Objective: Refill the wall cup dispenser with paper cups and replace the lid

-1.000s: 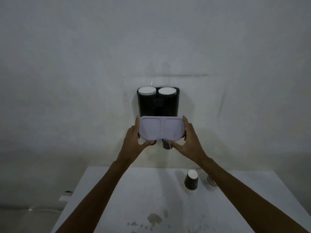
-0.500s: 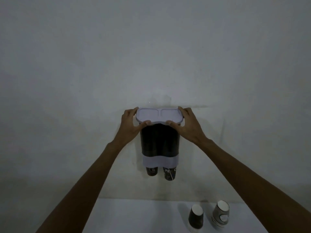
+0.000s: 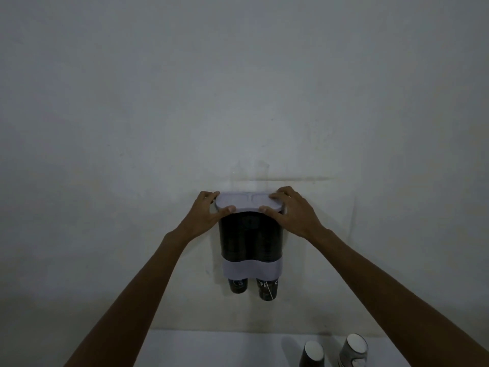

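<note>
A dark two-tube cup dispenser point(image 3: 250, 239) hangs on the wall, with a pale band across its lower part. Two dark paper cups point(image 3: 266, 289) stick out below the band. The pale double-oval lid point(image 3: 247, 202) sits on top of the dispenser. My left hand point(image 3: 205, 216) grips the lid's left end, thumb on the front edge. At the lid's right end, my right hand point(image 3: 292, 211) has its fingers over the top and its thumb at the front.
A white table point(image 3: 211, 348) lies below the dispenser. On it at the lower right stand a dark upturned paper cup point(image 3: 312, 354) and a paler stack of cups point(image 3: 353, 350). The plain wall point(image 3: 238, 88) fills the rest of the view.
Both hands have raised the lid from in front of the dispenser's lower part up onto its top. The open cup stacks seen a second ago are now covered. My view has tilted upward.
</note>
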